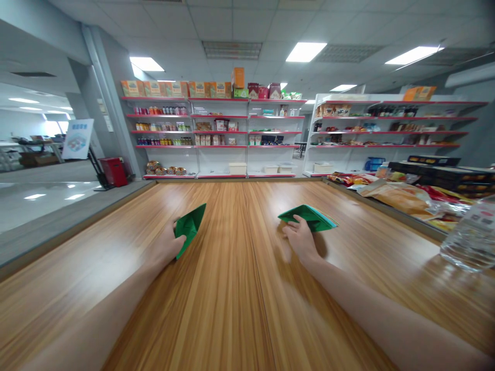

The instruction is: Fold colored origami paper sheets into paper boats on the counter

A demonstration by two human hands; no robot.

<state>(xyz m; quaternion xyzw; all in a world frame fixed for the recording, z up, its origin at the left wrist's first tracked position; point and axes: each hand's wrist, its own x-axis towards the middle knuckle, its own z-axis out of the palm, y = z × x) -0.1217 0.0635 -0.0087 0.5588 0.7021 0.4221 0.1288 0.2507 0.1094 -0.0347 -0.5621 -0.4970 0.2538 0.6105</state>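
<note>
My left hand (169, 242) is closed on a sheet of green paper (192, 226), its thumb on the near face and the other fingers mostly behind. The sheet looks creased and stands tilted above the table. To the right, my right hand (300, 238) grips a stack of coloured paper (315, 220). Green lies uppermost in this stack, with blue and yellowish edges showing at its right side. A wide gap of wood-grain table (240, 268) separates the two hands. The undersides of both papers are hidden.
A clear plastic bottle (469, 237) stands at the table's right edge. Beyond the raised right rim lie snack packets (406, 198) and black boxes (433, 175). Stocked shelves (218, 116) stand past the far edge. A sign board (78, 138) is at the left.
</note>
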